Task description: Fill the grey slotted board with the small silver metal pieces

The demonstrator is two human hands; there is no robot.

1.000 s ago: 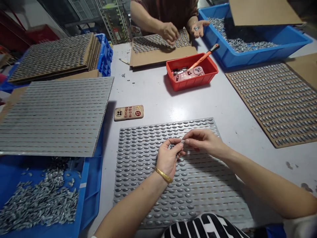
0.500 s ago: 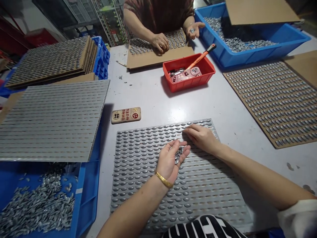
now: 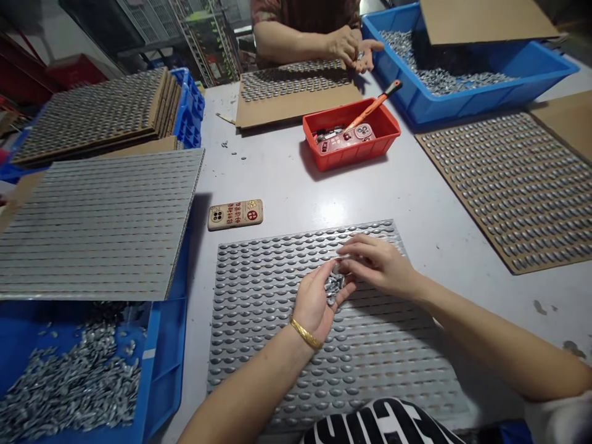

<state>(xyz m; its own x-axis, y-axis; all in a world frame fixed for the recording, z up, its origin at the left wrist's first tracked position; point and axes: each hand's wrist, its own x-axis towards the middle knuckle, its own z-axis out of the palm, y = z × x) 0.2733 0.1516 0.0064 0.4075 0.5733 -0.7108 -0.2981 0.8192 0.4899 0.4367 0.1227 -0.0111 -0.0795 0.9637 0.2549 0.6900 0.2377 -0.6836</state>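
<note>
My left hand (image 3: 314,299) is cupped palm up over the grey slotted board (image 3: 407,357), its fingers curled around a small heap of silvery oval metal pieces (image 3: 333,286). My right hand (image 3: 377,262) reaches in from the right, with its thumb and fingertips on a small metal piece at the upper edge of that heap. Rows of the same ovals fill the board's left part and its far rows. On the lower right, the slots show bare. Part of the board is hidden beneath both hands.
Left stands a blue bin (image 3: 161,364) of loose pieces, partly under another grey board (image 3: 102,228). A phone (image 3: 235,214) and a red tray (image 3: 351,154) lie beyond. Across the table, a co-worker's hands (image 3: 354,52) are near a blue tub (image 3: 476,98). Right lies a filled brown board (image 3: 509,191).
My right hand has come back from the board's far rows to the pieces in my left palm. The co-worker's one hand has moved from their board to their other palm.
</note>
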